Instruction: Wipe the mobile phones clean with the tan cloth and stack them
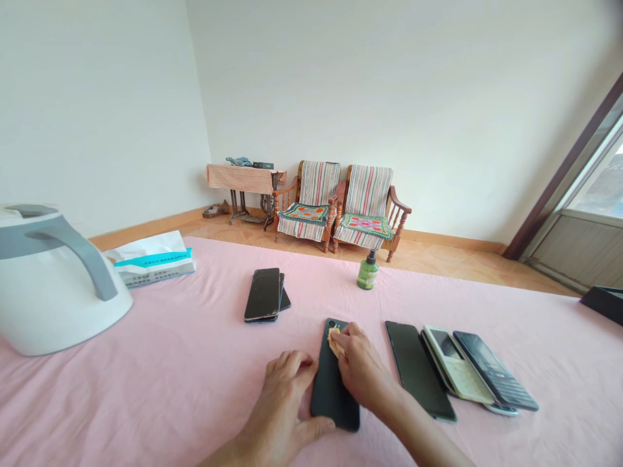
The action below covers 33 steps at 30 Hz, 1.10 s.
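Observation:
A dark smartphone point(335, 389) lies face down on the pink cloth, its camera bump at the far end. My left hand point(285, 402) grips its left side, with curled fingers at the edge and the thumb near the lower corner. Between the fingers of my right hand point(363, 366) is a small yellowish cloth point(334, 340), pressed on the phone's back just below the camera. To the right lies a black phone point(421, 370), beside a white phone point(462, 373) and a dark keypad phone point(496, 370). Farther off on the left, a cracked phone point(263, 295) rests on other phones.
A green pump bottle point(367, 272) stands beyond my right hand. At left are a white and grey kettle point(53, 292) and a tissue pack point(156, 259). A black box point(603, 303) sits at the right edge. Two wooden chairs point(367, 194) stand by the wall.

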Tool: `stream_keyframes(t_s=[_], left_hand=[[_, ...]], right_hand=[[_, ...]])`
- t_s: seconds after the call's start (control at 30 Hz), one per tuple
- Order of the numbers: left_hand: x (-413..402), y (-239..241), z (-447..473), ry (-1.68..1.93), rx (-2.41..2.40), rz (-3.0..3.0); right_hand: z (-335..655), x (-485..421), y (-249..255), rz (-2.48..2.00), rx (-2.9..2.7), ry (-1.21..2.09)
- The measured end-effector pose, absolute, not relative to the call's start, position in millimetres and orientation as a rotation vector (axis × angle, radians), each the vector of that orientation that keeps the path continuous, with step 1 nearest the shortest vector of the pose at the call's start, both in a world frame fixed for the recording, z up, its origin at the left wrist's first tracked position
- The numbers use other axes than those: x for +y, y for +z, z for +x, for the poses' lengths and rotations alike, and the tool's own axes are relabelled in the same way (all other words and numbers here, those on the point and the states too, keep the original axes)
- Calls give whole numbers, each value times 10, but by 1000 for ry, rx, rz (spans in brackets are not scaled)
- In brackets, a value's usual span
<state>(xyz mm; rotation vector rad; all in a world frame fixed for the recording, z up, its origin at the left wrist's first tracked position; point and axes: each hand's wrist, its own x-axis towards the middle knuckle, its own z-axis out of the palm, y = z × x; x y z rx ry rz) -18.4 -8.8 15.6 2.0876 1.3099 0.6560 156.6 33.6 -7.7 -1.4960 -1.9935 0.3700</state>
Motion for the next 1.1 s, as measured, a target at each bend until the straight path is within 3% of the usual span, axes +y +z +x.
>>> stream_keyframes(t_s=[0.63,1.1], left_hand=[[-85,126,-184,659,1318,2175],[-73,26,-196,846,1352,2123]], right_hand=[[1848,304,-35,-1532,-1516,770],[1879,203,111,-1488,-1378,718]])
